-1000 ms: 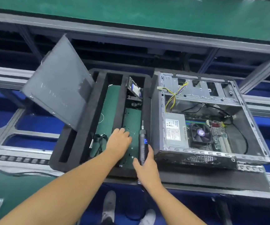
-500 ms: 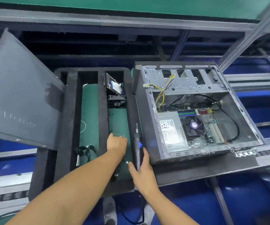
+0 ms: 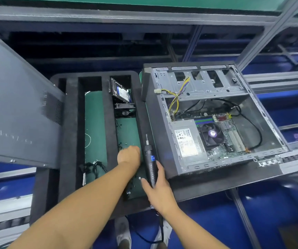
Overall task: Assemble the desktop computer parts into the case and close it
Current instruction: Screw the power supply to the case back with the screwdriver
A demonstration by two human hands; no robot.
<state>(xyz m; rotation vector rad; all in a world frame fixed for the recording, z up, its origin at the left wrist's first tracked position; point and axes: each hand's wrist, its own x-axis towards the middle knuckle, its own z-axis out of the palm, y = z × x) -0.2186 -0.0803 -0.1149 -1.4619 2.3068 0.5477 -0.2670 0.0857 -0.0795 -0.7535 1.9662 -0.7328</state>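
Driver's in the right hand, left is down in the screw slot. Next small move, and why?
Probably pinch one screw with the left hand and bring it to the screwdriver bit. The left hand is down on the tray's green floor where loose screws lie, the right hand grips the screwdriver, whose bit looks bare, and the case stands open.

case [image 3: 162, 133] on black foam tray [image 3: 70, 144]
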